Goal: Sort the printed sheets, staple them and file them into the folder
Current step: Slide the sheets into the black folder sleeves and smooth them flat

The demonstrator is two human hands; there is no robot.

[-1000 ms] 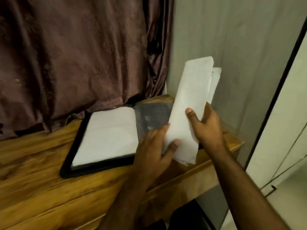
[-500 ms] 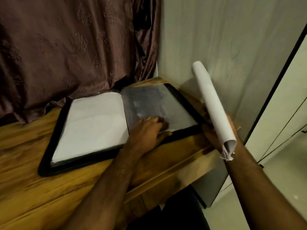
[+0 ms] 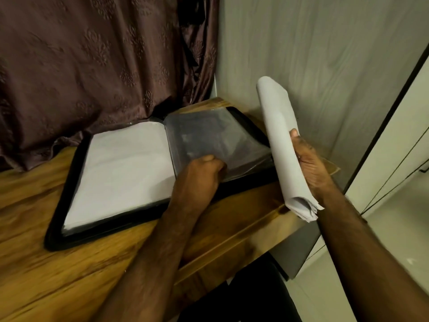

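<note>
While the left hand (image 3: 200, 170) pinches a sleeve (image 3: 216, 135), the right hand (image 3: 306, 163) grips curled sheets (image 3: 281, 135).

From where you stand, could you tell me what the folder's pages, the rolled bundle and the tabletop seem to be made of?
The folder's right-hand sleeves look like clear glossy plastic: they catch glare and bow under the left hand. The rolled bundle in the right hand looks like matte white paper, with layered edges at its lower end. The tabletop looks like wood or wood-grain laminate.

Folder (image 3: 76, 182) lies open on wood surface (image 3: 69, 263). Left hand (image 3: 199, 173) pinches clear sleeve (image 3: 209, 135), lifting its lower edge. Right hand (image 3: 308, 163) holds curled sheet stack (image 3: 281, 135) in its grip, beside folder's right edge.
</note>
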